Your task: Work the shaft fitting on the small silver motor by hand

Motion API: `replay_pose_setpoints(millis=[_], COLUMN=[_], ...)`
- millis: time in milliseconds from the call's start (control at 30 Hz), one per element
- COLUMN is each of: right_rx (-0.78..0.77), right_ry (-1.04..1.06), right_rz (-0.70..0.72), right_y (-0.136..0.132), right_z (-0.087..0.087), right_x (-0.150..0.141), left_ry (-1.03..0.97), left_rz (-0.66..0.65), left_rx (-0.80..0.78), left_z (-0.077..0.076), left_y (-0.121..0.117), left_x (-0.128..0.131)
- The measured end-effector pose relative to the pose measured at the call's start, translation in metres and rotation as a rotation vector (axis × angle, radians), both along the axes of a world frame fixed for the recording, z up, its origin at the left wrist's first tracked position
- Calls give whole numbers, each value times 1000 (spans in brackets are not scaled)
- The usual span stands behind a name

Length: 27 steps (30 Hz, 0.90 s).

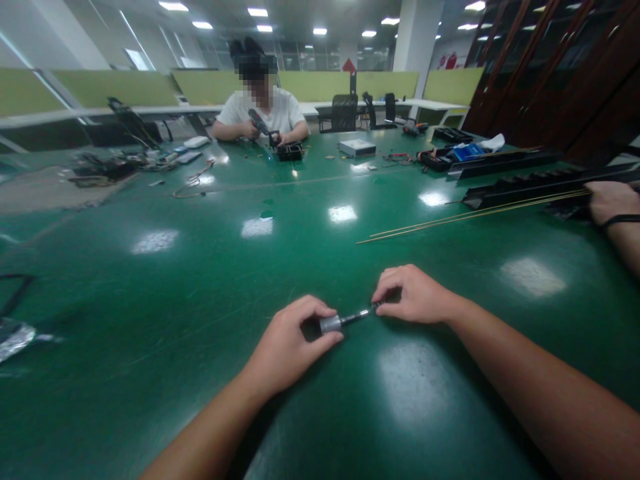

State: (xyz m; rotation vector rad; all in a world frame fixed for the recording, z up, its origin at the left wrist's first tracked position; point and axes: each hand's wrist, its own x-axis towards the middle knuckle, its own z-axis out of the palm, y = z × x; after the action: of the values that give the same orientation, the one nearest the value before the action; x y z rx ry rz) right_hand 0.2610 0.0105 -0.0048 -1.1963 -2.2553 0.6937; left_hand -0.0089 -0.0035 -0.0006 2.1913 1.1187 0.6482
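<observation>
**Gripping a metal cylinder (330, 325) and a small dark piece (378, 305), nearly tip to tip**

Closes the left hand (287, 339) around the cylinder, thumb on the near side and fingers on the far side, with a thin rod (356, 316) pointing out of its end toward the right hand (410, 297). Pinches the small dark piece there between thumb and fingertips; looks ribbed, but too small to name surely. Cannot tell touching from just apart at the rod's tip.

To do this well, probably best to hold the cylinder steady on the left, keep rod and piece in one straight line, and make fine adjustments with the right fingertips only. Seems wise to pinch lightly, so as not to tilt or drop the piece.

Lies directly between the hands, the cylinder inside the left grip and the rod spanning the gap, low over the green table (150, 307).

Farther out, to the right, see golden rods (425, 225) running toward another person's hand (613, 200), near black rails (505, 190). Across the table, see a co-worker (287, 107) holding a drill (259, 122) by a black box (290, 152).
</observation>
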Motion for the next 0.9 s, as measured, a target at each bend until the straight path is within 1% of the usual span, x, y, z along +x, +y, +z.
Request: replay_pose_setpoints(millis=[300, 433, 500, 600, 767, 900], right_rx=[-27, 8, 66, 139, 148, 149], right_ry=[32, 69, 63, 27, 22, 29], right_rz=[60, 79, 94, 71, 78, 60], right_y=[-2, -6, -9, -12, -14, -15], right_z=[1, -2, -5, -11, -13, -11], right_x=[-4, -23, -36, -49, -47, -46], left_ry=[-4, -12, -31, -83, -143, -119], left_rz=[-1, -13, -35, -65, -101, -55], left_rx=[-3, 18, 38, 61, 0, -26], left_z=[0, -3, -4, -5, -5, -5], left_y=[1, 2, 2, 2, 4, 4], left_x=[0, 1, 2, 3, 2, 3])
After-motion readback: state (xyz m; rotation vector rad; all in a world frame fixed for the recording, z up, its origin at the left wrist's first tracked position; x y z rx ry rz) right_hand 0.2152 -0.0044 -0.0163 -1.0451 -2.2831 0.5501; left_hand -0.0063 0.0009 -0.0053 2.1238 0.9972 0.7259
